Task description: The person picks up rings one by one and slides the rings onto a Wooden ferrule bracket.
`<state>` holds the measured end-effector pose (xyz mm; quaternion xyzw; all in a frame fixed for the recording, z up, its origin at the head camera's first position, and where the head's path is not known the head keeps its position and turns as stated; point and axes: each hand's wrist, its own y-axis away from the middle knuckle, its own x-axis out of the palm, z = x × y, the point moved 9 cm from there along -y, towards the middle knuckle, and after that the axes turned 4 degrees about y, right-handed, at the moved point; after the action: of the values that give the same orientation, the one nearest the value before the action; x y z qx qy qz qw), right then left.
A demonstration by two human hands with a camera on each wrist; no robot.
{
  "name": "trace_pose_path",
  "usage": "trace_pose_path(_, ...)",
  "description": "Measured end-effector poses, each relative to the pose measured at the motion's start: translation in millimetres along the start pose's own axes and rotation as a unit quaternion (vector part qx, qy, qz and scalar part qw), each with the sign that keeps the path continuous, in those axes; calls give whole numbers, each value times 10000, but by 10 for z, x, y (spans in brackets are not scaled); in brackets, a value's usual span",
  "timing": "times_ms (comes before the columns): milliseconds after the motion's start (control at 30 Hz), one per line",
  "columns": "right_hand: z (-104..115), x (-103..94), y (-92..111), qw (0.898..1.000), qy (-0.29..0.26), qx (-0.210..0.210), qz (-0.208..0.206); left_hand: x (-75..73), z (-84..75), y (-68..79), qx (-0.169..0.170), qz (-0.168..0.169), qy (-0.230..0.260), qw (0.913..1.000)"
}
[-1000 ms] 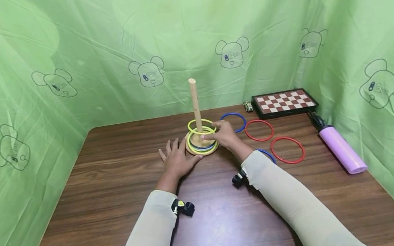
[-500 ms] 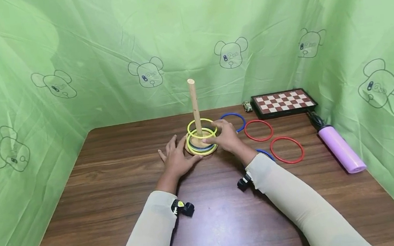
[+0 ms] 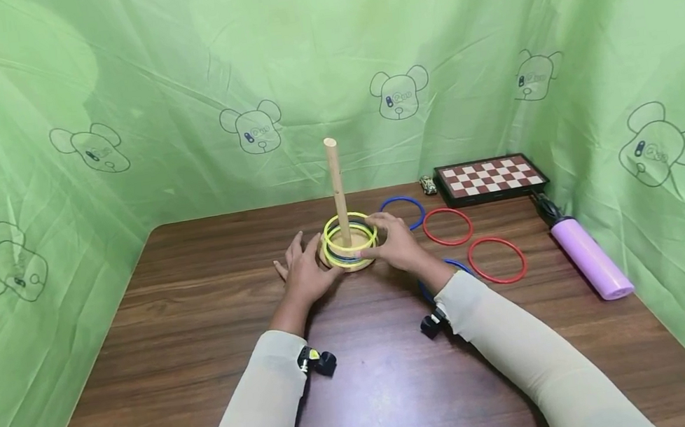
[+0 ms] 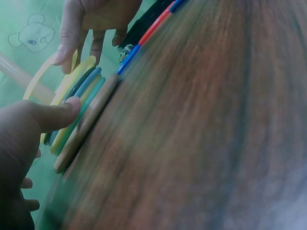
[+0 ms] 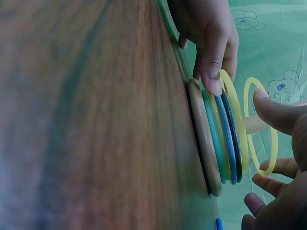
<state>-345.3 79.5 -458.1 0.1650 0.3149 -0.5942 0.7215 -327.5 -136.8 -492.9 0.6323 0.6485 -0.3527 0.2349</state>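
A wooden peg (image 3: pixel 336 179) stands upright on a round wooden base (image 5: pixel 204 143). Several rings lie stacked around it: green, yellow, blue and dark ones, with a yellow ring (image 5: pixel 244 153) uppermost. Above this stack, my right hand (image 3: pixel 398 246) pinches another yellow ring (image 5: pixel 275 146) between thumb and fingers; it encircles the peg, apart from the rings beneath. My left hand (image 3: pixel 306 281) is at the left side of the stack, its straight thumb touching the ring edges and its other fingers spread behind.
Right of the peg lie two blue rings, one at the back (image 3: pixel 423 213) and one partly behind my right wrist (image 3: pixel 459 265), and two red rings (image 3: pixel 447 226). Further back are a toy car (image 3: pixel 428 185) and a checkered board (image 3: pixel 490 175). A purple pump (image 3: pixel 590 259) lies far right.
My right hand has come down along the peg with the yellow ring, bringing it closer to the stack. My left hand stays beside the base, its fingers drawn slightly together.
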Motion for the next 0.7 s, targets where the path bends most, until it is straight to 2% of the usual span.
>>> trace_pose_path(267,24,40,53,9995,154,-265,97,-34,-19,-14,-273,32,55,9996)
trace_pose_path(700,-24,95,78,9988,258,-206,363,-42,-16,-18,-311,-32,177,9994)
